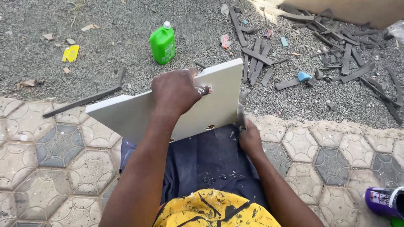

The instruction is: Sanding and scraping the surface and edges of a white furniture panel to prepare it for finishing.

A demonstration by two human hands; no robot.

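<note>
Left hand grips white board — flat, tilted — right hand at its edge.

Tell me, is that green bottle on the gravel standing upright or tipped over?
Upright. The green bottle stands on its base on the gravel, white cap at the top.

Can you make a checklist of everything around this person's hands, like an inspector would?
Surface: patterned paving tiles near the person, grey gravel beyond.
Job's things: white board held tilted over the lap; a grey strip at its right edge.
Clutter: green bottle, yellow scrap, dark strip offcuts, purple can.
Hands: left hand grips the board's top edge; right hand pinches the grey strip.
Cables: nothing seen.
Surroundings: outdoors, sunlit; tan slab at top right.
</note>
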